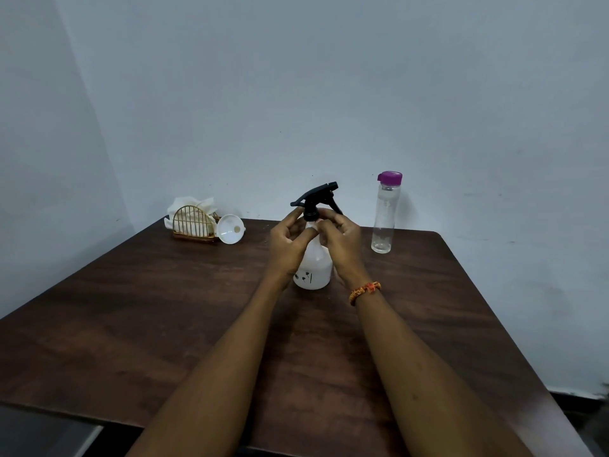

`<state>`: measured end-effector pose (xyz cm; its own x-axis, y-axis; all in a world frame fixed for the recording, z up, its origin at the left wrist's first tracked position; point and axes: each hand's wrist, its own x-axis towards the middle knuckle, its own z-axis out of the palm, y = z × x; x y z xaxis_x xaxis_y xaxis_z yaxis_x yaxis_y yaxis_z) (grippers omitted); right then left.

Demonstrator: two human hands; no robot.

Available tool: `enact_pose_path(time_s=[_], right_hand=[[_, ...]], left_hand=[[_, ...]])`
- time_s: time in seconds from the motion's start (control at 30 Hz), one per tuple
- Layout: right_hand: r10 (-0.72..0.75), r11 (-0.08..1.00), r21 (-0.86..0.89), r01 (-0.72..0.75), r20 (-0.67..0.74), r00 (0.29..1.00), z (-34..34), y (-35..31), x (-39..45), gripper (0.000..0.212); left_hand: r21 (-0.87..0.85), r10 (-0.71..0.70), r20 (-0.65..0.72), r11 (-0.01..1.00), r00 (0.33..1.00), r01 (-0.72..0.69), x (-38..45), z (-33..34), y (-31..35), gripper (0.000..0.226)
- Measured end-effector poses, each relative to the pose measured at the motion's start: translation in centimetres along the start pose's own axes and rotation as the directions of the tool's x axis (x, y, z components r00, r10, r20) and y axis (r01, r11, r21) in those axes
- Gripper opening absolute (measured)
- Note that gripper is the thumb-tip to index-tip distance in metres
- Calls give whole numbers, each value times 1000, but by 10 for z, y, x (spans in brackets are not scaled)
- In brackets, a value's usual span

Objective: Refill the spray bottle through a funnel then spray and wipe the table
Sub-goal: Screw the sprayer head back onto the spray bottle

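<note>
**A:** any brand on the spray bottle (313, 268)? all I get is a small dark print low on the white body, looks like little flowers and a line; no words I can read

**B:** same here, nothing readable; count-wise it's one spray bottle, one clear bottle (384, 219) with a purple cap, one white funnel (230, 229), one wire holder (194, 224) with white tissues (191, 204) in it

**A:** and the hands?

**B:** both up at the neck; left hand (288, 240) curled around it just under the black trigger head (318, 197), right hand (339, 240) pinching at the collar from the other side; orange thread band (364, 291) on the right wrist

**A:** where's the bottle standing?

**B:** upright on the brown table (164, 308), around the middle toward the far edge; clear bottle off to its right, looks nearly empty, can't tell for sure; funnel lying on its side against the holder at far left
</note>
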<state>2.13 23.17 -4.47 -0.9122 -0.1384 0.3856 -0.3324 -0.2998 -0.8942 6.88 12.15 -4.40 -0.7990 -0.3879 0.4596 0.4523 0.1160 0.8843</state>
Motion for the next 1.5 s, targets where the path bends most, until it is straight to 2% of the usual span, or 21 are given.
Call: enact_pose_path(time_s=[0.13,0.27,0.37,0.5,0.6,0.73,0.83,0.9,1.03,1.13,1.2,1.3,1.5], right_hand=[[6,1000,-20,-6,-8,1000,-1,1,1,21],[-32,994,-103,32,0,999,-3,11,0,22],[-114,970,-209,128,80,990,-6,20,-6,24],[-257,902,-328,279,109,960,-7,31,-8,9],[-264,907,-318,277,83,961,-9,35,-8,9],[-238,937,-219,273,173,956,-14,31,-12,10],[-227,936,-225,269,196,954,-13,37,-11,19],[-233,920,-272,282,198,952,-12,42,-8,17],[-246,922,-252,294,206,947,-13,41,-6,15],[-236,928,-241,283,204,950,-14,43,-6,14],[-242,931,-224,289,215,946,-14,44,-6,16],[-233,934,-219,283,228,945,-14,42,-6,18],[-165,953,-215,212,217,962,-13,40,-10,25]], left_hand=[[-58,30,-28,998,999,-32,0,4,4,20],[-11,38,-36,999,999,-39,0,5,1,20],[18,23,2,1000,1000,-23,0,1,-3,22],[97,42,62,994,997,-48,3,-4,-10,25],[190,50,113,979,992,-71,6,-8,-13,32],[262,9,185,963,983,-58,9,-9,-15,31],[171,-75,198,984,977,41,10,-10,-13,27],[117,-116,198,989,973,94,9,-8,-10,23],[88,-65,142,995,988,53,9,0,-6,18],[48,-7,64,999,998,4,12,-3,-13,31],[-12,-41,43,999,998,42,13,-7,-17,33],[-116,-112,60,986,992,118,13,-8,-11,43],[-113,-79,108,989,991,91,14,-3,3,66]])
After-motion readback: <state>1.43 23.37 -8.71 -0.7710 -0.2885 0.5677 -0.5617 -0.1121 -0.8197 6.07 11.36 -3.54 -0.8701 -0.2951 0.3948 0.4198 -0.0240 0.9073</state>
